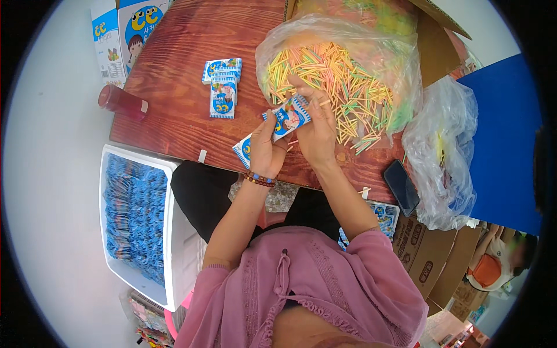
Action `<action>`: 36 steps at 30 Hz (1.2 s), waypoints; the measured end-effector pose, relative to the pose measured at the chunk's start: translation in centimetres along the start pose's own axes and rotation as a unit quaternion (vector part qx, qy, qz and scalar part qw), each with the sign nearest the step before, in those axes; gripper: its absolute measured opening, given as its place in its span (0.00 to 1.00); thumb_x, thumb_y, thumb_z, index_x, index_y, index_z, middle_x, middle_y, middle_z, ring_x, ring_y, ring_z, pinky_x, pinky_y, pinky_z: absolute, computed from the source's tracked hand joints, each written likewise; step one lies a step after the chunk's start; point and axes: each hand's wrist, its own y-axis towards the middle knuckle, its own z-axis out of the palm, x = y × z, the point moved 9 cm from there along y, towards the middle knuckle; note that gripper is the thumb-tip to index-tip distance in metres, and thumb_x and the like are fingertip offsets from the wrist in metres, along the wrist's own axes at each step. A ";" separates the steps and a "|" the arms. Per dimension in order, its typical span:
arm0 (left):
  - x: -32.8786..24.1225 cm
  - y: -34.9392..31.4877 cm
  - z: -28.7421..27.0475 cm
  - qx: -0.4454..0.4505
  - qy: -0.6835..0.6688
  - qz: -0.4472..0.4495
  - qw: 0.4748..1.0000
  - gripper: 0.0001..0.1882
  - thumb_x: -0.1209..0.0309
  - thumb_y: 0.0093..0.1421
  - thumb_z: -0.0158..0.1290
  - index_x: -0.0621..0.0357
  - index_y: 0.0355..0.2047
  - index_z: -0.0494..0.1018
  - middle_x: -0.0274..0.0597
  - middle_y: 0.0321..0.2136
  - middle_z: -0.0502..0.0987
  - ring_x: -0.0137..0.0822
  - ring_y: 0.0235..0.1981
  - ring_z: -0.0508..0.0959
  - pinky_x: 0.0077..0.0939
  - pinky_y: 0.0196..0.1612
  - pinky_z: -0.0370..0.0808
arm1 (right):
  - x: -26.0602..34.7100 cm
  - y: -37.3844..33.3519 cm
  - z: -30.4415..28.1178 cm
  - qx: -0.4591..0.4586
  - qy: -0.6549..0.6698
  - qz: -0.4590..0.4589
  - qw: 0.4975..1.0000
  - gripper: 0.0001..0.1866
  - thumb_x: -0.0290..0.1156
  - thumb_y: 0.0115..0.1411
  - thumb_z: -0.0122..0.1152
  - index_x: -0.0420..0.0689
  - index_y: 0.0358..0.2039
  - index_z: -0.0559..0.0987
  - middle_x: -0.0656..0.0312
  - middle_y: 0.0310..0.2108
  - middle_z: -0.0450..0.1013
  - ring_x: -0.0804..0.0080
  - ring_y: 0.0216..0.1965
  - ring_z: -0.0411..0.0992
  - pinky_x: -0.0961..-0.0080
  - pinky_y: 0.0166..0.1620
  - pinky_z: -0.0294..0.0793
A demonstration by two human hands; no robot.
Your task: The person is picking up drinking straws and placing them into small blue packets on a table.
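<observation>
Over the near edge of the table, my left hand (264, 149) is closed round small blue-and-white packets. One packet (291, 117) slants up toward the right, and the end of another packet (242, 151) sticks out below the hand on its left. My right hand (318, 130) is curled at the upper packet's top end. A thin pale stick (325, 102) pokes out by its thumb, and its fingers hide how many it holds. Past my hands lies a clear plastic bag (270, 43) spread open under a heap of thin yellow, pink and green sticks (331, 81).
Several flat packets (223, 95) lie stacked on the red-brown table (174, 75). A tinted cup (123, 103) is at its left edge. A white foam box (169, 232) of blue packets stands lower left. At right are a phone (401, 187) and a crumpled plastic bag (438, 156).
</observation>
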 end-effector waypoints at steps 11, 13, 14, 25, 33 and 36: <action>0.0 0.9 -0.2 0.010 -0.038 0.023 0.999 0.17 0.62 0.65 0.47 0.64 0.45 0.72 0.43 0.43 0.77 0.34 0.44 0.77 0.31 0.49 0.74 | 0.7 0.7 -0.3 0.051 -0.189 -0.011 0.981 0.25 0.37 0.67 0.40 0.38 0.60 0.62 0.51 0.64 0.54 0.62 0.66 0.51 0.67 0.66 0.47; 0.0 0.9 0.2 0.024 -0.060 0.015 0.998 0.17 0.62 0.65 0.47 0.63 0.45 0.71 0.41 0.43 0.77 0.34 0.44 0.77 0.32 0.50 0.74 | 1.1 0.8 0.2 0.081 -0.282 -0.013 0.956 0.24 0.35 0.66 0.42 0.37 0.60 0.62 0.51 0.64 0.53 0.62 0.65 0.52 0.68 0.65 0.50; -0.1 1.0 0.0 0.025 -0.061 0.018 0.998 0.17 0.62 0.65 0.47 0.63 0.45 0.71 0.41 0.43 0.77 0.34 0.44 0.77 0.32 0.50 0.74 | 1.1 0.8 0.7 0.106 -0.373 -0.017 0.922 0.24 0.33 0.65 0.44 0.36 0.60 0.62 0.51 0.65 0.52 0.62 0.65 0.53 0.70 0.64 0.52; -3.4 0.5 0.1 0.052 -0.085 0.055 0.994 0.17 0.61 0.66 0.46 0.59 0.48 0.69 0.40 0.45 0.76 0.33 0.46 0.77 0.32 0.51 0.73 | 2.6 0.2 3.3 0.102 -0.453 -0.053 0.884 0.20 0.33 0.66 0.47 0.34 0.53 0.69 0.51 0.42 0.74 0.64 0.44 0.72 0.72 0.50 0.68; -4.7 0.4 0.7 0.111 -0.128 0.083 0.982 0.17 0.60 0.67 0.44 0.59 0.47 0.69 0.39 0.45 0.76 0.34 0.47 0.76 0.32 0.51 0.72 | 1.4 0.7 4.9 0.086 -0.419 0.016 0.904 0.20 0.33 0.59 0.58 0.35 0.49 0.71 0.53 0.39 0.75 0.71 0.42 0.73 0.74 0.45 0.71; -5.4 0.2 0.6 0.111 -0.116 0.078 0.984 0.20 0.57 0.67 0.43 0.59 0.50 0.67 0.41 0.48 0.74 0.36 0.50 0.74 0.36 0.55 0.68 | 0.8 1.4 4.4 0.093 -0.442 0.029 0.892 0.14 0.30 0.57 0.61 0.37 0.42 0.76 0.60 0.30 0.74 0.76 0.33 0.71 0.77 0.37 0.69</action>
